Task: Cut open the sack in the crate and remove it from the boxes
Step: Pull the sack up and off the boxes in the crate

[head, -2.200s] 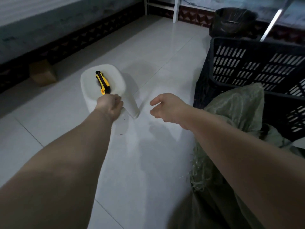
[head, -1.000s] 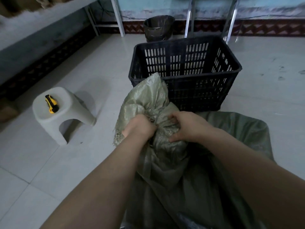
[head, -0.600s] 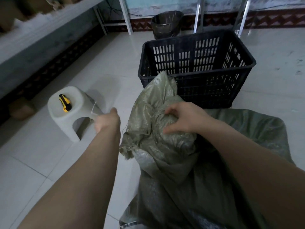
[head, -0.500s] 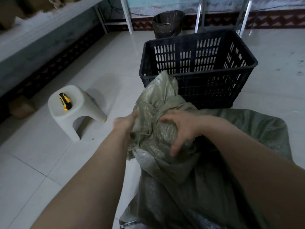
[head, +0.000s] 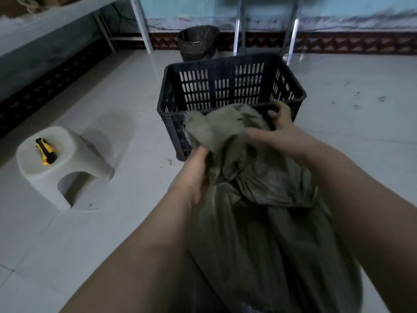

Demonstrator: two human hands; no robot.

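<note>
A large olive-green woven sack (head: 259,222) stands in front of me, its bunched top folded toward the black slotted plastic crate (head: 225,86) just behind it. My left hand (head: 194,175) grips the crumpled neck of the sack from the left. On the right side of the bunch rests my right hand (head: 277,132), fingers partly spread over the fabric; whether it grips is unclear. What the sack holds is hidden. A yellow-and-black utility knife (head: 45,151) lies on a white plastic stool (head: 67,168) to the left.
A dark bin (head: 198,42) stands behind the crate by the far wall. Metal legs (head: 239,26) of a rack rise at the back. A shelf (head: 45,21) runs along the left wall. The floor is pale glossy tile.
The knife was left on the stool and both hands came to the sack's neck. Since half a second ago the bunched top has been pushed away toward the crate, and my right hand moved farther forward.
</note>
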